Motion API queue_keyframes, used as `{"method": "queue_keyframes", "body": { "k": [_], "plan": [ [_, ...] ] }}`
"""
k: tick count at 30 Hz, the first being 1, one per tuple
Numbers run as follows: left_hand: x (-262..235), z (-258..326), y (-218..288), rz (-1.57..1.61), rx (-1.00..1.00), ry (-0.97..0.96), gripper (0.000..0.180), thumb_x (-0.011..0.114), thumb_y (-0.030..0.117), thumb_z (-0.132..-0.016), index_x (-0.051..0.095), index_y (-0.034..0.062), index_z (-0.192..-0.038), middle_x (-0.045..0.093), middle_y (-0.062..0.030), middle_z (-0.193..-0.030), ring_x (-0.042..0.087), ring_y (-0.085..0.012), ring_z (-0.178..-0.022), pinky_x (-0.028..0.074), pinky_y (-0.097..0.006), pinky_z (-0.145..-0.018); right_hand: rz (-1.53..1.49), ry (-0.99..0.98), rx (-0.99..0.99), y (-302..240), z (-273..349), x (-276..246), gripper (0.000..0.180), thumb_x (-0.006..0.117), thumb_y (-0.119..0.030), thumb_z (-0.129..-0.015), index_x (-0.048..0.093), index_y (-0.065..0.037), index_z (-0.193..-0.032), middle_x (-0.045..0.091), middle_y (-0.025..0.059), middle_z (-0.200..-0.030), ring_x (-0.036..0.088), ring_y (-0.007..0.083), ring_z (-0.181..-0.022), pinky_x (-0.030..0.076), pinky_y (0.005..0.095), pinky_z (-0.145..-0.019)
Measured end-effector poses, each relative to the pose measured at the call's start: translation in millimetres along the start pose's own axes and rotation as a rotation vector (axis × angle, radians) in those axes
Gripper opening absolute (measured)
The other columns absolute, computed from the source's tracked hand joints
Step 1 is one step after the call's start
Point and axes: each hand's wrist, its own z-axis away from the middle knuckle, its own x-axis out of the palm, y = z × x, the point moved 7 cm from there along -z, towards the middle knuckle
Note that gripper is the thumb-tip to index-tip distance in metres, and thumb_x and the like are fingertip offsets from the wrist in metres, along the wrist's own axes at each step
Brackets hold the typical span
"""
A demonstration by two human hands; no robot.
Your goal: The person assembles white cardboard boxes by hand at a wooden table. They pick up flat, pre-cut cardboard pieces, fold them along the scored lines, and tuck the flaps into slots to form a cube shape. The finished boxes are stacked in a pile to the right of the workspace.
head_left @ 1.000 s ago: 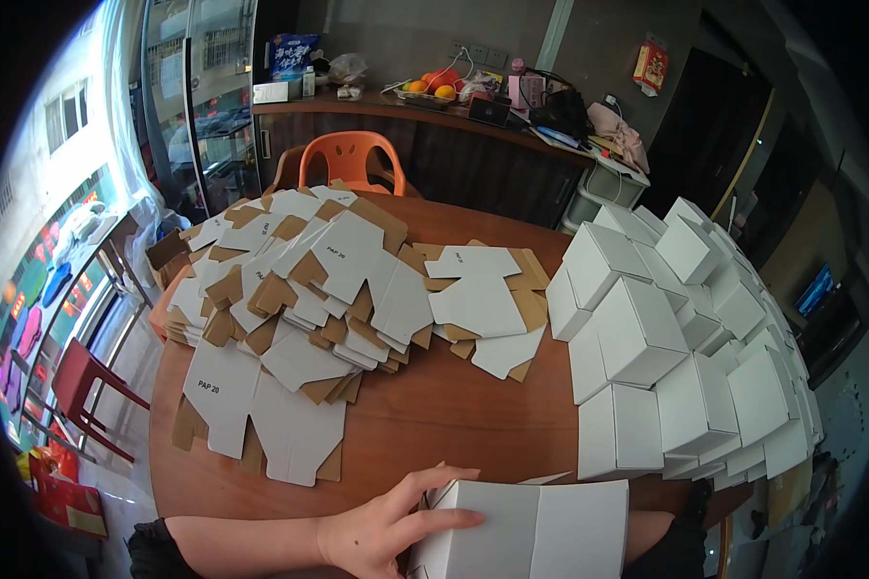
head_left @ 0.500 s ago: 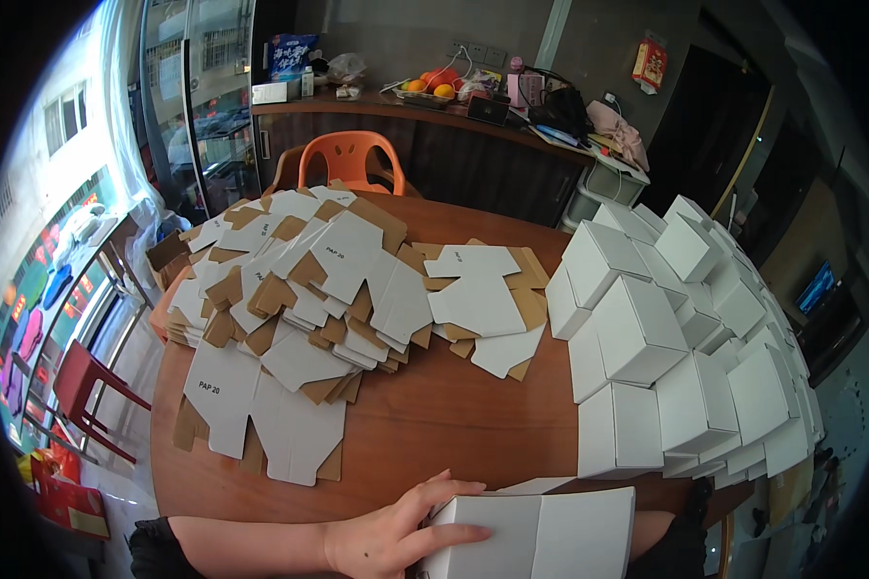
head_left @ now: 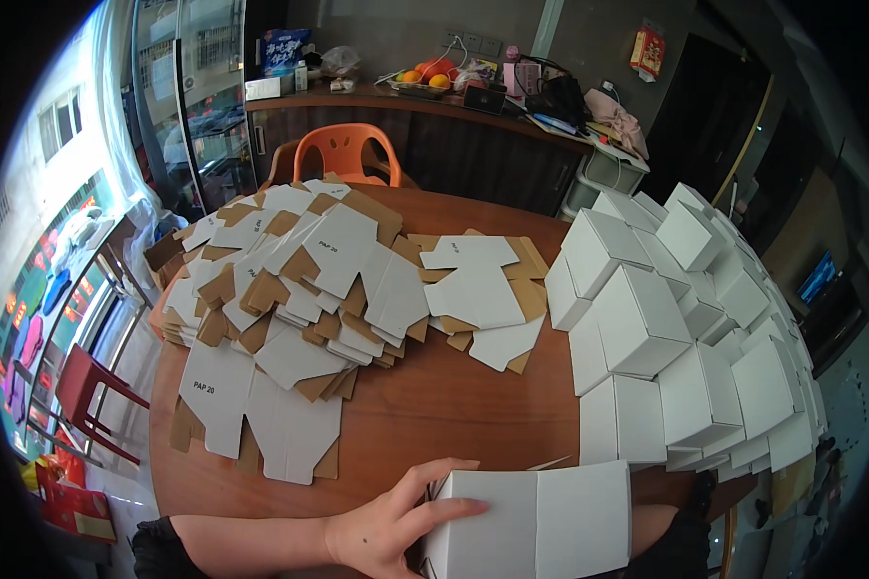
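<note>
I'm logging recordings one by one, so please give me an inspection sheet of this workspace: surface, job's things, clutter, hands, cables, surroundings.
Surface: brown table.
Job's things: flat cardboard blanks heaped at left, a smaller stack nearer the middle; white boxes piled at right; white carton at the near edge.
Clutter: fruit and black bag on the far counter.
Hands: left hand grips the carton's left end; right hand hidden, only its forearm visible.
Cables: white cable by the wall sockets; on the table, nothing seen.
Surroundings: orange chair beyond the table, red chair at left.
</note>
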Motion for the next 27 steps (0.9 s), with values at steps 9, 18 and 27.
{"method": "queue_keyframes", "body": {
  "k": [9,18,27],
  "plan": [
    [-1,-5,0,0.006,0.033,0.026,0.097,0.094,0.042,-0.068,0.045,-0.0017,-0.140,0.027,-0.0286,-0.146,0.045,-0.0440,-0.132,0.052,-0.050,-0.098,0.137,0.196,0.002,5,-6,-60,0.047,0.065,-0.001,-0.088,0.046,0.001,-0.131,0.045,0.0194,-0.130,0.047,0.0320,-0.123,0.037,0.0423,-0.108],
    [11,2,-4,-0.020,0.057,-0.064,0.100,0.091,0.043,-0.071,0.039,0.0033,-0.146,0.023,-0.0294,-0.146,0.042,-0.0475,-0.134,0.048,-0.053,-0.100,0.211,0.283,-0.007,-1,3,-88,0.049,0.065,-0.001,-0.087,0.045,0.001,-0.131,0.044,0.0197,-0.131,0.046,0.0315,-0.123,0.036,0.0420,-0.108],
    [9,4,-10,-0.019,0.030,-0.066,0.099,0.093,0.041,-0.069,0.037,0.0069,-0.143,0.024,-0.0280,-0.144,0.041,-0.0482,-0.135,0.050,-0.052,-0.098,0.257,0.051,-0.121,-26,44,-7,0.050,0.065,0.000,-0.087,0.044,0.001,-0.132,0.043,0.0200,-0.131,0.045,0.0310,-0.123,0.036,0.0416,-0.108]
  ]
}}
